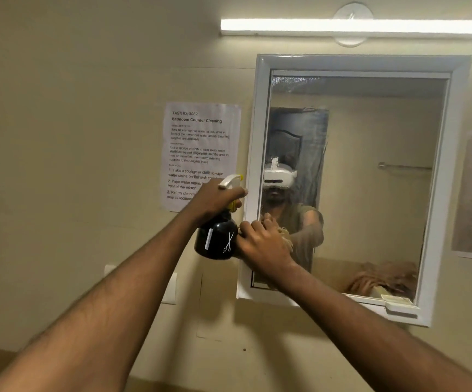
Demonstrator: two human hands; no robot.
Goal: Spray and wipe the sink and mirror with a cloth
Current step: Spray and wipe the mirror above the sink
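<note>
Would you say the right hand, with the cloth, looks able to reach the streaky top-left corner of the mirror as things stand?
Probably yes. The right hand already presses the cloth on the mirror low at its left edge, and nothing blocks the glass above it; the spray bottle sits off to the left.

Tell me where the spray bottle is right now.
In the head view, the spray bottle is held up in the left hand, just left of the mirror frame's lower corner, beside the right hand pressing the cloth.
</note>
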